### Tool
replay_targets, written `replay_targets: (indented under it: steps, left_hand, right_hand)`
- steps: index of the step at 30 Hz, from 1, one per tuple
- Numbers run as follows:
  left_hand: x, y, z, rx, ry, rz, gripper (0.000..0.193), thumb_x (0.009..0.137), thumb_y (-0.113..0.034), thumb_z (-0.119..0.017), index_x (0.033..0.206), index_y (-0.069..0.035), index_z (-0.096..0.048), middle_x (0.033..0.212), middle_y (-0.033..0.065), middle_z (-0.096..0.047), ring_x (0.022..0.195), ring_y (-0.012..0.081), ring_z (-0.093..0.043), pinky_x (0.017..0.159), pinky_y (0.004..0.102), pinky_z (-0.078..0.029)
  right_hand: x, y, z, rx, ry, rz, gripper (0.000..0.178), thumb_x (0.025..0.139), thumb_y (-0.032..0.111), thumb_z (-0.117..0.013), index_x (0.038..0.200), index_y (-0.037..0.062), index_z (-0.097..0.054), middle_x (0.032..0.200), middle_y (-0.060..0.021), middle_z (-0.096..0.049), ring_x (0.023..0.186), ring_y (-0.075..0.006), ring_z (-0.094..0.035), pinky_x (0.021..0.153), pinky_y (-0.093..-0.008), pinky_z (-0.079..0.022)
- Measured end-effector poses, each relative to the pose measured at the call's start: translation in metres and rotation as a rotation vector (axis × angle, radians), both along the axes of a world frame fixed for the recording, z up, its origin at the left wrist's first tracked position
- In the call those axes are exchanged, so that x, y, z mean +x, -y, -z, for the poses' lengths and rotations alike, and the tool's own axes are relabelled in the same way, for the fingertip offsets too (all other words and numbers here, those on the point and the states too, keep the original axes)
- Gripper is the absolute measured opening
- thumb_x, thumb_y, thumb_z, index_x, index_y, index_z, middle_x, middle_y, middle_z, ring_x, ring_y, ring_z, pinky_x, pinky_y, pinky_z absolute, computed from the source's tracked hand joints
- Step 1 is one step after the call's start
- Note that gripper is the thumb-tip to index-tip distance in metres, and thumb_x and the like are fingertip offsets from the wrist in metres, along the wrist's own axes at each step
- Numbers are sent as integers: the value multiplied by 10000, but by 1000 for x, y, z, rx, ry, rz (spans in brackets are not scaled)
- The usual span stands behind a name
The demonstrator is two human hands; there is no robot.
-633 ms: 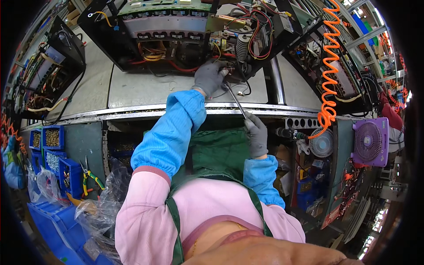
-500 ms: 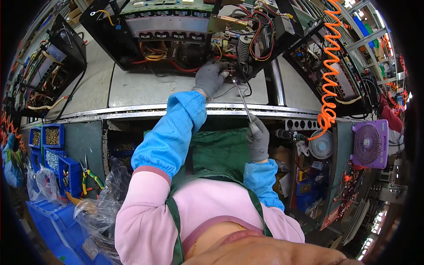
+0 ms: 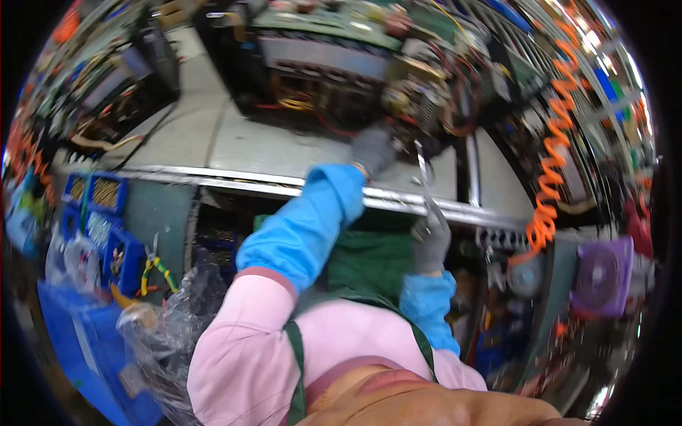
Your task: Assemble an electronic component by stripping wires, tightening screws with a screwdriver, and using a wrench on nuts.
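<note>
My left hand (image 3: 374, 150), in a grey glove, is at the lower front edge of an open black-framed electrical unit (image 3: 323, 60). Its fingers are bent and closed at the wiring there; blur hides what they hold. In my right hand (image 3: 432, 241), also gloved in grey, is the lower end of a slim silver wrench (image 3: 424, 170). The wrench points away from me, its far end close to the unit's front, just right of my left hand. Coloured wires (image 3: 295, 101) and a green circuit board (image 3: 327, 32) show inside the unit.
More open units flank it, left (image 3: 117, 78) and right (image 3: 547, 142). An orange coiled hose (image 3: 556, 153) hangs at the right. Blue bins of small fasteners (image 3: 106, 195) and yellow-green pliers (image 3: 153, 270) lie left. A purple fan (image 3: 602, 277) stands right. The bench has a metal edge (image 3: 284, 186).
The whole view has tilted and blurred, moving the bench and both hands rightward and lower in the picture. The wrench stays in my right hand, and my left hand remains at the unit's front.
</note>
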State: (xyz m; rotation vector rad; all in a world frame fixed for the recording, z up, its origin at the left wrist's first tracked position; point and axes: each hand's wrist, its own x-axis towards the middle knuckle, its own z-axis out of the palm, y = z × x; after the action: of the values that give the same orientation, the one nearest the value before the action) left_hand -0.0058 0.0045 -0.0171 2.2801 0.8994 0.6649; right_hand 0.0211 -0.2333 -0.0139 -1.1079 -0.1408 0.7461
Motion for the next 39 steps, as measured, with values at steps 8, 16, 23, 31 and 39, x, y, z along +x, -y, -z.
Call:
replay_targets:
  steps: [8, 16, 23, 31, 39]
  left_hand:
    - [8, 11, -1, -66, 61, 91, 284, 804, -274, -641, 1053, -182, -741, 1067, 125, -656, 1023, 337, -633, 873, 448, -517]
    - [-2, 8, -3, -46, 68, 28, 286, 772, -271, -662, 1015, -130, -719, 1069, 134, -634, 1027, 345, -626, 865, 450, -517]
    - [4, 8, 0, -73, 77, 18, 309, 725, -260, -685, 1007, -145, -737, 1080, 136, -639, 1033, 339, -621, 861, 448, -514]
    - [8, 24, -14, 9, 69, -72, 281, 798, -305, -682, 1023, -140, -718, 1051, 141, -629, 1046, 334, -601, 879, 449, -492]
    - [6, 17, -8, -53, 46, 7, 267, 824, -276, -645, 1060, -181, -724, 1049, 140, -644, 1043, 333, -612, 873, 455, -496]
  right_hand:
    - [7, 7, 20, 25, 64, -209, 418, 995, 200, -506, 1326, -54, -504, 610, 68, -291, 488, -27, -270, 443, -206, -225]
    - [3, 1, 18, -120, 100, -267, 207, 953, 231, -589, 994, 31, -561, 606, 54, -331, 464, -30, -270, 423, -208, -210]
    - [-7, 2, 17, -134, 187, -227, 146, 928, 196, -565, 949, 65, -504, 630, 40, -374, 461, -32, -303, 416, -215, -215]
    - [-28, 13, 35, -321, 153, -296, 170, 914, 273, -604, 939, 116, -545, 622, 74, -364, 484, -25, -301, 449, -218, -226]
    - [-31, 15, 41, -275, 89, -298, 165, 920, 262, -605, 950, 104, -565, 603, 72, -356, 477, -29, -294, 449, -216, -225]
